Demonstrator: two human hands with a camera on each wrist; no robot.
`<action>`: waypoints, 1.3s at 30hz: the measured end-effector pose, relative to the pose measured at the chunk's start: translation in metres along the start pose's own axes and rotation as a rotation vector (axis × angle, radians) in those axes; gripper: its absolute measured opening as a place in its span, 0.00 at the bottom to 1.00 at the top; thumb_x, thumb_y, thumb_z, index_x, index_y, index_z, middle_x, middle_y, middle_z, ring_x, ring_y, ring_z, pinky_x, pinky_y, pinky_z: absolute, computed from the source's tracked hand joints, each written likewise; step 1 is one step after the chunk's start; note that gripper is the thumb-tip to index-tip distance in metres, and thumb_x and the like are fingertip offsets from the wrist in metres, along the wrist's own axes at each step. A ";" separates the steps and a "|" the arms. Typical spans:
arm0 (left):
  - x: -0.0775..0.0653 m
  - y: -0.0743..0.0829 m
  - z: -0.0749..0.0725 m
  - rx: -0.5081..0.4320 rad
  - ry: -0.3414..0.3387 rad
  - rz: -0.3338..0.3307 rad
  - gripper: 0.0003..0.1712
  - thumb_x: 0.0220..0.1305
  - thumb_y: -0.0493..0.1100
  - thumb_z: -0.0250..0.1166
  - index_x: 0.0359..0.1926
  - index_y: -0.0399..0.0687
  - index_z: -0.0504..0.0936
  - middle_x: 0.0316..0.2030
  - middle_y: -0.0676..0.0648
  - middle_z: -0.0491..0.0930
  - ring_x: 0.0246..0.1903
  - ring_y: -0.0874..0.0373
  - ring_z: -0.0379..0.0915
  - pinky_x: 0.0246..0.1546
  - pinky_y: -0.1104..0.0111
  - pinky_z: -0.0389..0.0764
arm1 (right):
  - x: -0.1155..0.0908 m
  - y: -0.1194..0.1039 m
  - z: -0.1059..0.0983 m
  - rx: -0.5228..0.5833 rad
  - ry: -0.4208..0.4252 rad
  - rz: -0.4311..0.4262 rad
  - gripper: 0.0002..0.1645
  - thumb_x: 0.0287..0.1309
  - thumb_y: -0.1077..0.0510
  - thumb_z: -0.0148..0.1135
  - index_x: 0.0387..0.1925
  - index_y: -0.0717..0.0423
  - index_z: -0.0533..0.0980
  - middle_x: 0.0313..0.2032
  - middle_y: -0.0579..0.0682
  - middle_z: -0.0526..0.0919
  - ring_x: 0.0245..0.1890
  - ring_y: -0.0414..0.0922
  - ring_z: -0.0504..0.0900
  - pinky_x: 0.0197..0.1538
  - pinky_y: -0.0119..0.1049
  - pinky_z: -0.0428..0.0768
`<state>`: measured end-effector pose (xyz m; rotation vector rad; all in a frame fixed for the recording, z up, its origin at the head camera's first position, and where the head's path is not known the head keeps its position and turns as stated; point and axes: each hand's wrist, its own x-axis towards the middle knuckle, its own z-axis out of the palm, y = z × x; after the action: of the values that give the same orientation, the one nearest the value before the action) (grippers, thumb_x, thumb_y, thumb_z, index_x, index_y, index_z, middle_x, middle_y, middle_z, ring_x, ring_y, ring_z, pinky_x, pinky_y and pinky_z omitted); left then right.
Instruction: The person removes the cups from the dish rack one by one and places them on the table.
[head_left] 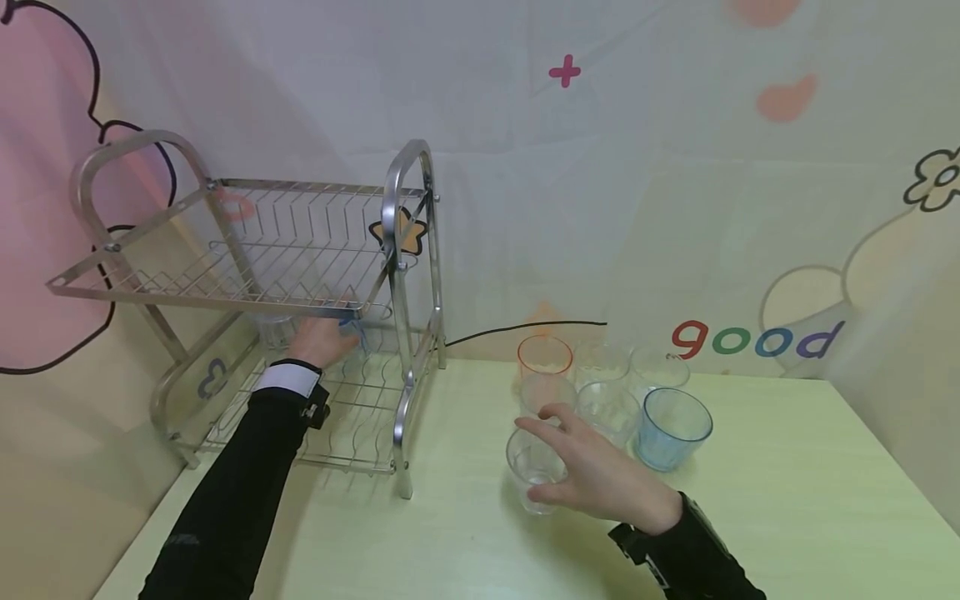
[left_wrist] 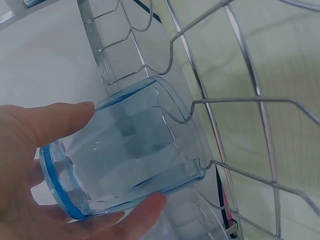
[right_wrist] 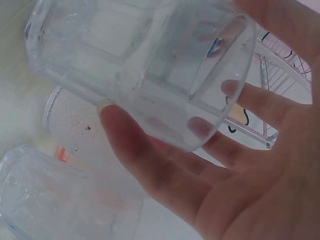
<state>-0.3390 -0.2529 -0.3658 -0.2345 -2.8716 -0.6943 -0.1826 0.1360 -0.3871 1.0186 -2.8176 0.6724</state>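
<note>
Inside the lower tier of a metal dish rack [head_left: 408, 375], my left hand [head_left: 321, 340] grips a blue-tinted glass [left_wrist: 130, 145]. Its thumb lies along one side and its fingers along the other, near the dark blue end. The glass's far end is against the rack wires. My right hand [head_left: 600, 475] reaches over a clear glass [head_left: 534, 458] on the table, thumb and fingers spread wide about it. In the right wrist view that clear glass [right_wrist: 140, 65] lies between the thumb and fingers; firm contact cannot be made out.
Behind the right hand stand several glasses, among them an orange-rimmed glass [head_left: 545, 357] and a blue glass [head_left: 672, 429]. Another clear glass [head_left: 276, 332] is in the rack's lower tier, left of my hand. The upper tier [head_left: 247, 292] overhangs my left hand. A printed cloth [head_left: 510, 233] hangs behind.
</note>
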 end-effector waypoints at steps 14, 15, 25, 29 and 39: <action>-0.008 -0.011 -0.007 -0.006 -0.022 -0.080 0.42 0.63 0.45 0.66 0.73 0.37 0.57 0.62 0.27 0.67 0.55 0.29 0.68 0.46 0.40 0.74 | 0.001 0.001 0.005 0.035 -0.029 -0.001 0.49 0.47 0.49 0.78 0.69 0.52 0.66 0.61 0.58 0.63 0.49 0.49 0.75 0.47 0.42 0.80; -0.009 -0.012 -0.007 -0.010 -0.028 -0.085 0.43 0.63 0.45 0.66 0.73 0.37 0.57 0.63 0.27 0.66 0.57 0.28 0.66 0.47 0.39 0.74 | 0.000 0.001 0.005 0.037 -0.033 0.000 0.49 0.47 0.49 0.78 0.69 0.52 0.66 0.62 0.59 0.63 0.51 0.50 0.75 0.48 0.43 0.80; -0.012 -0.008 -0.018 -0.046 -0.046 -0.093 0.44 0.64 0.49 0.67 0.73 0.35 0.57 0.58 0.27 0.71 0.50 0.31 0.73 0.45 0.44 0.76 | -0.003 0.002 -0.006 0.035 0.015 0.027 0.57 0.38 0.32 0.76 0.68 0.51 0.67 0.65 0.62 0.62 0.54 0.56 0.74 0.44 0.46 0.81; -0.019 -0.006 -0.028 -0.112 -0.021 -0.024 0.45 0.65 0.49 0.65 0.73 0.34 0.54 0.64 0.27 0.64 0.60 0.30 0.63 0.57 0.41 0.67 | -0.004 0.002 -0.011 0.053 0.018 0.019 0.60 0.36 0.35 0.78 0.70 0.53 0.64 0.68 0.62 0.57 0.57 0.57 0.72 0.39 0.39 0.81; -0.051 -0.002 -0.038 -0.334 0.063 -0.035 0.49 0.64 0.58 0.65 0.75 0.41 0.53 0.67 0.28 0.60 0.26 0.49 0.83 0.47 0.46 0.77 | -0.007 0.002 -0.024 0.075 0.068 0.005 0.63 0.35 0.32 0.75 0.72 0.50 0.61 0.69 0.60 0.57 0.53 0.55 0.77 0.44 0.41 0.81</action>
<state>-0.2844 -0.2780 -0.3447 -0.2024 -2.6913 -1.1658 -0.1802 0.1523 -0.3675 0.9807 -2.7567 0.8029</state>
